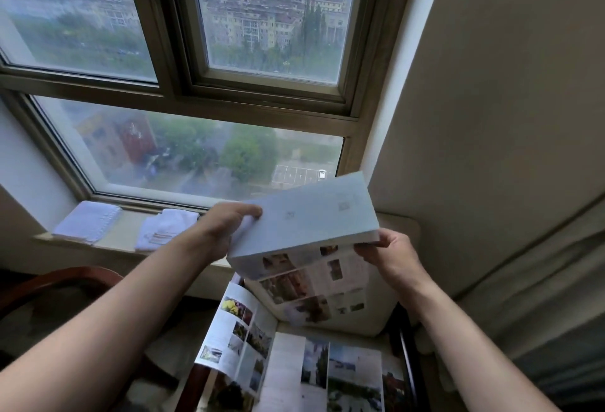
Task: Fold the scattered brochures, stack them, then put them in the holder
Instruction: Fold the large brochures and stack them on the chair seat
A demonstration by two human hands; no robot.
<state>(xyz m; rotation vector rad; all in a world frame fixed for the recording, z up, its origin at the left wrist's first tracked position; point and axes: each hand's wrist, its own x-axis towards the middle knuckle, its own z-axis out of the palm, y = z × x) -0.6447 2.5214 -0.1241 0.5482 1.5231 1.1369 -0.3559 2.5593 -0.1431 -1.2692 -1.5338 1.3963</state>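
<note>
I hold a partly folded brochure (314, 218) in the air in front of the window. Its pale blue-grey outer panel faces up, and panels with photos hang down below it. My left hand (226, 225) grips its left end, thumb on top. My right hand (389, 251) pinches its lower right corner. Below, an unfolded brochure (294, 356) with landscape photos lies spread on a chair seat, its left panel tilted up. No holder is in view.
Two folded white towels (88, 221) (163, 228) lie on the window sill. A dark wooden chair arm (49, 284) curves at the lower left. A cream chair cushion (396, 235) stands behind the brochures. A wall and grey curtain (540, 297) are on the right.
</note>
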